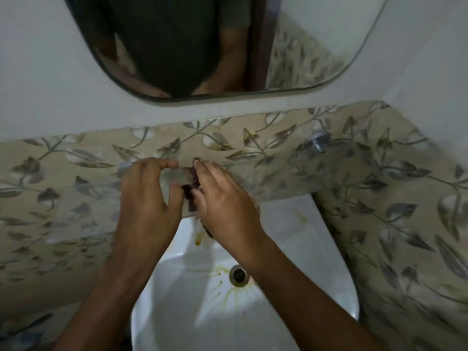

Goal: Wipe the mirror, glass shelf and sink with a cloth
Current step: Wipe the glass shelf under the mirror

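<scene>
My two hands meet over the clear glass shelf [278, 178], which spans the leaf-patterned tiled wall above the white sink [291, 224]. A dark maroon cloth [190, 201] is bunched between them. My right hand [225, 198] grips it from the right, and part of it hangs below the palm. My left hand [144, 198] pinches at its left edge with thumb and forefinger; a pale blurred patch between those fingers is unclear. The rounded mirror [316, 46] hangs on the white wall above and reflects a person's dark shirt and arms.
Two metal brackets [319, 141] [125, 166] hold the shelf to the wall. The sink basin has yellow-brown stains [198, 239] and a metal drain [238, 274]. A tiled side wall [405, 236] closes in on the right.
</scene>
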A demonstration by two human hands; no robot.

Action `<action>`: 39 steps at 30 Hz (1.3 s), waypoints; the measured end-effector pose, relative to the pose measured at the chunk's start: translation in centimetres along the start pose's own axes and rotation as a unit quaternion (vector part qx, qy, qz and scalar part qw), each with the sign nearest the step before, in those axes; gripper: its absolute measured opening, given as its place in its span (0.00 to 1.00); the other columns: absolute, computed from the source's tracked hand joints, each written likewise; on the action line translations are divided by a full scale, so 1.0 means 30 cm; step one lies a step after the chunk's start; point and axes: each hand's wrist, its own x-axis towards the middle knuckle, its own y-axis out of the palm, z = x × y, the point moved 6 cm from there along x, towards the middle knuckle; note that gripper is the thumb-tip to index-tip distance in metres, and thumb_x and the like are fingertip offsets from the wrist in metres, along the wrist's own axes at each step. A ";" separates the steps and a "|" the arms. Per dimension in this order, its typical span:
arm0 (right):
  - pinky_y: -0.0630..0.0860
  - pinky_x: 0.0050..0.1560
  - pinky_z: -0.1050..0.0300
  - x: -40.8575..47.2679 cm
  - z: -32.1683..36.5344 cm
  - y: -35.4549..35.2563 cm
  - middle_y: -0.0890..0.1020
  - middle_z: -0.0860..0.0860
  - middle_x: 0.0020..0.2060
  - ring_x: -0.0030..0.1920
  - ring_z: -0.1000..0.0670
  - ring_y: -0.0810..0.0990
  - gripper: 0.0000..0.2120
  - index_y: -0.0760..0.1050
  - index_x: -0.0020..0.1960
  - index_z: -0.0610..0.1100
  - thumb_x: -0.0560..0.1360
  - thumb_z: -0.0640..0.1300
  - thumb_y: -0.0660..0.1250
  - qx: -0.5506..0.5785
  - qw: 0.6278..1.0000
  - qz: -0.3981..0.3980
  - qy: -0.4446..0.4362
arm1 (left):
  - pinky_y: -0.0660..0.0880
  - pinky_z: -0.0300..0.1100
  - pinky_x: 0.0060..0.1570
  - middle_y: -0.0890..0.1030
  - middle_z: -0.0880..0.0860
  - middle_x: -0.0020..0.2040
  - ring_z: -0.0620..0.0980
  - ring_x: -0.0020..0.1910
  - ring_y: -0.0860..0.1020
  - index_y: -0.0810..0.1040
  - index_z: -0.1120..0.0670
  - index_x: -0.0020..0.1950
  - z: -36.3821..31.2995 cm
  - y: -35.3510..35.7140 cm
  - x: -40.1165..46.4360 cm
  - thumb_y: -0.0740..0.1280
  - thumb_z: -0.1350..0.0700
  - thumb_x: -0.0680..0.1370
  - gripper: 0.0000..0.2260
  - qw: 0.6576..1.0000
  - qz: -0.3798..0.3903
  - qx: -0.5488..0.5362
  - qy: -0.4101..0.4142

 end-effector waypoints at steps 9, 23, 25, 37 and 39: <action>0.68 0.69 0.46 -0.045 -0.549 -0.339 0.69 0.42 0.72 0.71 0.41 0.68 0.27 0.60 0.77 0.42 0.83 0.52 0.58 -0.195 0.951 -0.032 0.239 | 0.62 0.35 0.60 0.76 0.49 0.57 0.51 0.60 0.72 0.76 0.53 0.61 -0.178 0.183 0.013 0.66 0.62 0.76 0.14 0.995 0.087 -0.021 0.046; 0.43 0.78 0.35 -0.016 -0.644 -0.454 0.76 0.33 0.63 0.67 0.36 0.72 0.30 0.67 0.70 0.30 0.77 0.41 0.38 -0.348 0.873 -0.025 0.341 | 0.63 0.36 0.57 0.75 0.54 0.56 0.52 0.58 0.71 0.76 0.57 0.62 -0.486 0.426 0.039 0.67 0.62 0.74 0.16 0.973 0.171 -0.029 0.154; 0.41 0.77 0.33 -0.025 -0.624 -0.439 0.76 0.32 0.62 0.65 0.35 0.73 0.28 0.65 0.71 0.29 0.79 0.41 0.40 -0.355 0.865 -0.023 0.354 | 0.61 0.34 0.58 0.75 0.54 0.57 0.51 0.58 0.71 0.76 0.57 0.62 -0.489 0.436 0.036 0.67 0.62 0.75 0.16 0.972 0.173 -0.024 0.156; 0.45 0.73 0.24 -0.040 -0.617 -0.455 0.80 0.36 0.52 0.58 0.36 0.76 0.21 0.74 0.61 0.30 0.79 0.40 0.49 -0.360 0.849 -0.028 0.385 | 0.60 0.31 0.58 0.74 0.50 0.57 0.47 0.58 0.70 0.76 0.54 0.62 -0.459 0.400 0.056 0.67 0.61 0.74 0.16 0.978 0.160 -0.036 0.132; 0.45 0.73 0.25 -0.073 -0.597 -0.443 0.80 0.36 0.52 0.57 0.36 0.77 0.24 0.74 0.62 0.30 0.77 0.39 0.46 -0.369 0.847 -0.047 0.380 | 0.61 0.32 0.59 0.74 0.50 0.58 0.48 0.59 0.70 0.75 0.54 0.63 -0.444 0.390 0.052 0.67 0.61 0.75 0.16 0.978 0.162 -0.036 0.126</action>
